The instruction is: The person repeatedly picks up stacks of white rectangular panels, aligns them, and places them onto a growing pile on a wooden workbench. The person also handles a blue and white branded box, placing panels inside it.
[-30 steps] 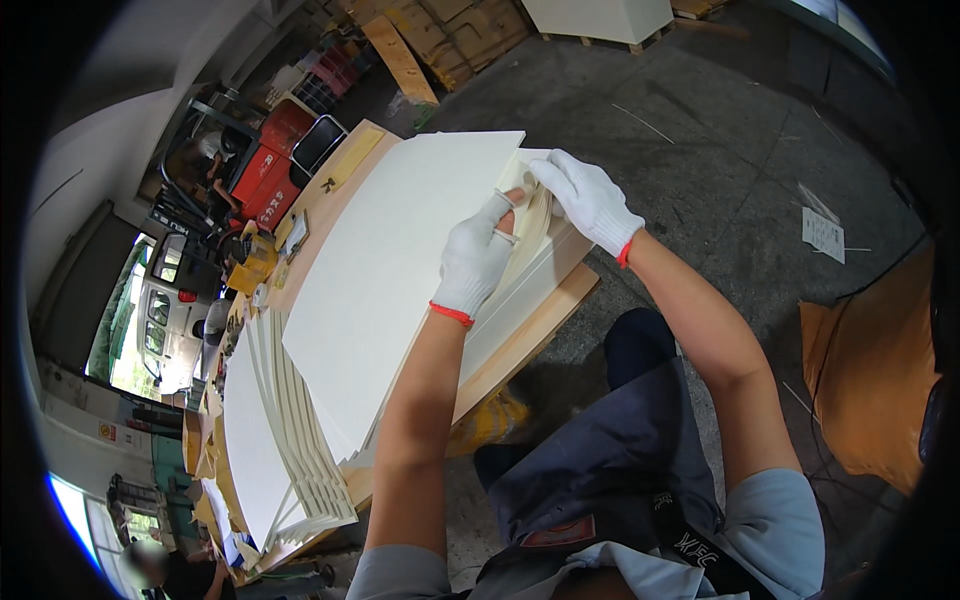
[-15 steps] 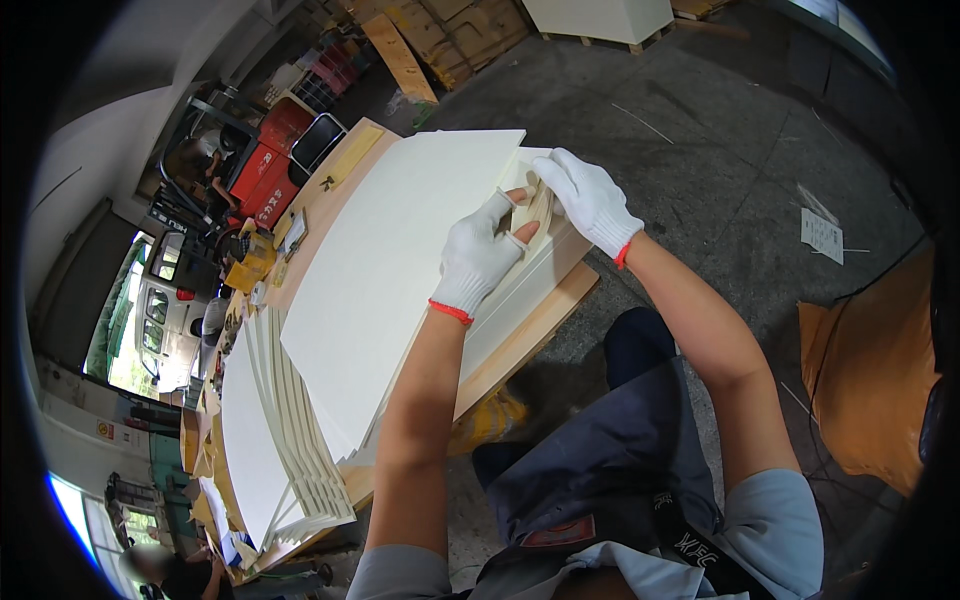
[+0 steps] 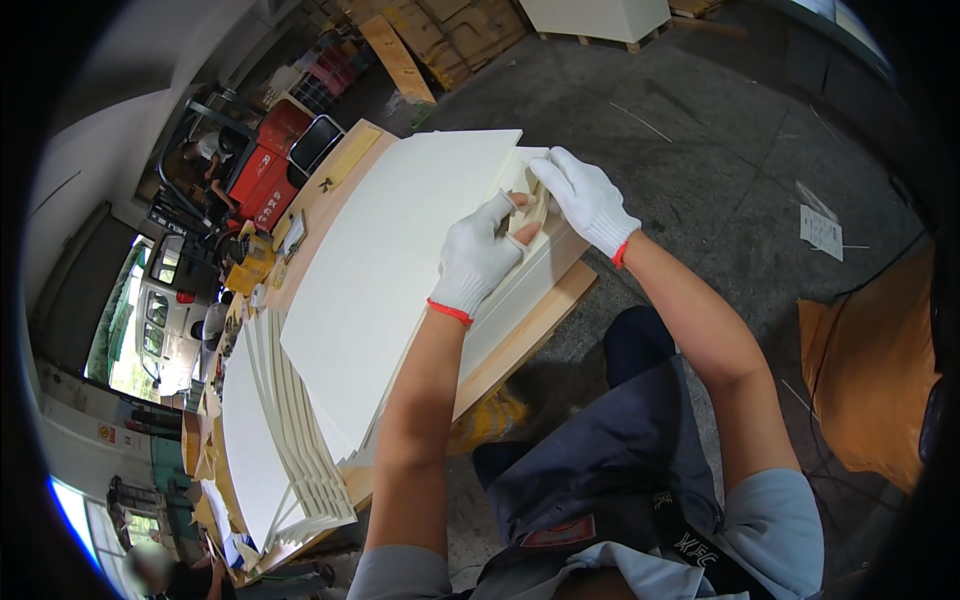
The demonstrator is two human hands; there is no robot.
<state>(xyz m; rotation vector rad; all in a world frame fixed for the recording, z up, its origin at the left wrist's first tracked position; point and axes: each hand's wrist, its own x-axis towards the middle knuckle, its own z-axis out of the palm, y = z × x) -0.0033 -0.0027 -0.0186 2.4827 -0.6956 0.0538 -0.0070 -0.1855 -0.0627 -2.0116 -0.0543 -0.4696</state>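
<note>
Both my hands wear white knitted gloves with red cuffs, and bare fingertips poke out of the left one. They meet at the near right corner of a stack of large white panels. Thin cream strips run between them along the panel edges. My left hand is closed at the strips, thumb and forefinger curled against them. My right hand bends over their far end, fingers together and closed; its fingertips are partly hidden. Just what the strips are I cannot tell.
The stack lies on a wooden table. Fanned white panels lie to its left. Beyond stand a yellow bin and a red forklift with a person by it. An orange covered bulk stands at right.
Both hands keep almost the same place and hold. The right hand has shifted very slightly left; the panels look unmoved.
</note>
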